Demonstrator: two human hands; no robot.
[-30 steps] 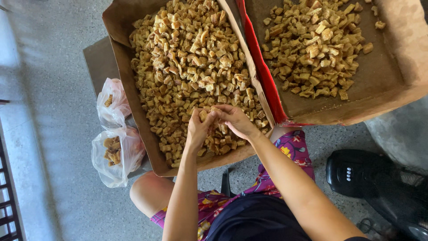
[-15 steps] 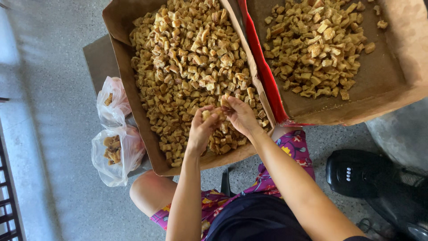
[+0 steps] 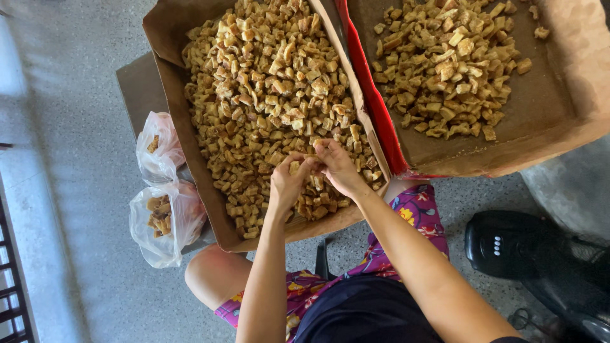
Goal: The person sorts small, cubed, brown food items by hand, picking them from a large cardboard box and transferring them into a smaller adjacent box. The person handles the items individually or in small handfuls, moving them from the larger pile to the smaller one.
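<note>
A: Near edge of open brown cardboard box (image 3: pixel 166 82), left hand (image 3: pixel 287 184) & right hand (image 3: pixel 340 168) pinch one golden-brown fried chunk (image 3: pixel 295 168) together.
B: Step?
A: Prob. sorting/splitting; next needs firm pull apart.

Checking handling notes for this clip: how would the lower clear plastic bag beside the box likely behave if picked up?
The lower plastic bag looks thin and crumpled, so it would probably sag and flop rather than keep its shape. It holds only a few golden chunks, so it is likely light. Its mouth seems loose, so pieces might spill if tipped. Both hands, left and right, are over the box.
</note>
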